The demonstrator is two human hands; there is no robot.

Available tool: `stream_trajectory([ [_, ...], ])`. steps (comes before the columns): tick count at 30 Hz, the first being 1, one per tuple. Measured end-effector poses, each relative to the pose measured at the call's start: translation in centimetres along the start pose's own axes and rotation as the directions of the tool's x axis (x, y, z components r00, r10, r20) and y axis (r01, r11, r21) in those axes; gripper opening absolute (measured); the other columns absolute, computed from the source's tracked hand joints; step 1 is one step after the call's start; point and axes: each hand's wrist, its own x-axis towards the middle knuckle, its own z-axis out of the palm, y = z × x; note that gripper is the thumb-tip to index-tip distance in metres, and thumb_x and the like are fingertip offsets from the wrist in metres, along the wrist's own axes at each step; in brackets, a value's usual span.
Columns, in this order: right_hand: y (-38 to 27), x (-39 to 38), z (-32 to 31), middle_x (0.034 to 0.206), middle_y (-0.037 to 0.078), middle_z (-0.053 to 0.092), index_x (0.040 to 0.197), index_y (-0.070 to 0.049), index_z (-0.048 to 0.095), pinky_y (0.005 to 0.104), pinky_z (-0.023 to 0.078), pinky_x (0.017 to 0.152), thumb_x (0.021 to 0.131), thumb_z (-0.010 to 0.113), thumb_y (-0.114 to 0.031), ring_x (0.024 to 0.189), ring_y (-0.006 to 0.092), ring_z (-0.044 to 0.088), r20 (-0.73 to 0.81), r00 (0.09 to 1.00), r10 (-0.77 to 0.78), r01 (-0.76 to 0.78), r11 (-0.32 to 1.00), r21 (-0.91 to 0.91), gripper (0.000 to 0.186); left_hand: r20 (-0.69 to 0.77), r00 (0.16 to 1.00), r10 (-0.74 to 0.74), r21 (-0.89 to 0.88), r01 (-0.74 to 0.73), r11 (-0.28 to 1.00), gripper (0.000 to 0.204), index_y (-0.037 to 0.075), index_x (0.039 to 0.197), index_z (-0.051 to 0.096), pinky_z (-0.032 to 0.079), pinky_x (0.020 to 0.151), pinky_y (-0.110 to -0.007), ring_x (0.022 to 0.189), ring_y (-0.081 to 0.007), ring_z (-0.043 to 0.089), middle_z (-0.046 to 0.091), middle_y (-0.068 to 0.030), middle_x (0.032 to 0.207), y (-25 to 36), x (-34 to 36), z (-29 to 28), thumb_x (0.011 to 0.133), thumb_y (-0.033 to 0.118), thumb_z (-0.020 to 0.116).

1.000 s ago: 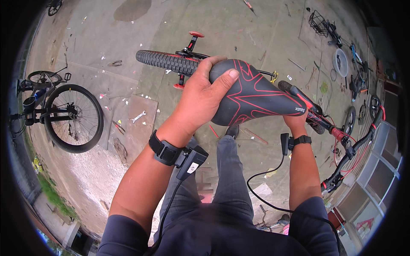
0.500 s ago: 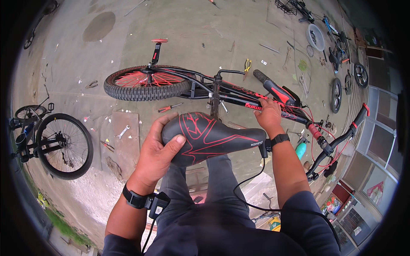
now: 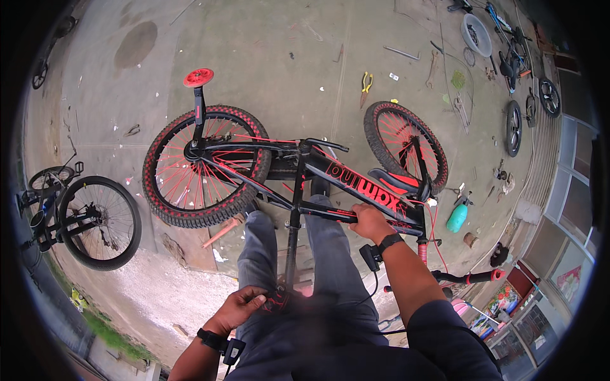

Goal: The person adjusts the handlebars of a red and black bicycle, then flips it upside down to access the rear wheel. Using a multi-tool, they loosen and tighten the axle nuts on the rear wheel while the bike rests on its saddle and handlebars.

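A black and red child's bicycle (image 3: 356, 180) leans tilted in front of me, its side facing up. My right hand (image 3: 368, 221) is closed around the lower frame tube, near the front end. Close to my body, my left hand (image 3: 244, 306) grips the edge of the saddle (image 3: 277, 300); most of the saddle is hidden against my dark shirt. From the saddle the seat post (image 3: 291, 251) runs up to the frame. A red training wheel (image 3: 198, 77) sticks out beside the rear wheel (image 3: 152, 171). The front wheel (image 3: 438, 143) sits at the far right.
Yellow-handled pliers (image 3: 366, 86) and a metal bar (image 3: 401, 52) lie on the ground beyond the bicycle. A teal spray bottle (image 3: 457, 217) stands at right, near loose wheels (image 3: 513, 129) and a white basin (image 3: 476, 35). Another bicycle (image 3: 98, 222) is at left.
The bicycle has tipped toward me, its side now facing up more and the saddle drawn against my body. My right hand has shifted down and left; my left hand has come down nearer me.
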Motion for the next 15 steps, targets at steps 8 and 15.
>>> stream_trajectory([
  [8,3.0,1.2,0.2,0.108,0.018,0.071,0.12,-0.005,0.07,0.0447,0.055,0.093,0.079,0.086,-0.028,0.105,0.036,0.069,0.098,0.993,-0.062,0.05,0.992,0.118,0.049,-0.149,0.989,0.021,0.128,-0.001,0.992,0.031,0.0,0.118,0.069,0.055,0.094,-0.033,0.105,-0.0176,0.071,0.076,-0.0083,0.106,8.5,11.7,-6.2,0.106,0.028,0.066],
  [15,11.3,2.7,-4.5,0.098,0.013,0.077,0.117,-0.003,0.072,0.0376,0.059,0.079,0.091,0.076,-0.028,0.085,0.0257,0.074,-0.294,0.893,0.34,-0.165,0.857,0.489,0.037,-0.7,0.658,0.277,0.001,-0.387,0.922,0.036,0.005,0.129,0.059,0.051,0.086,-0.031,0.1,-0.0113,0.062,0.065,-0.0011,0.109,14.2,25.4,-13.7,0.105,0.031,0.064],
])
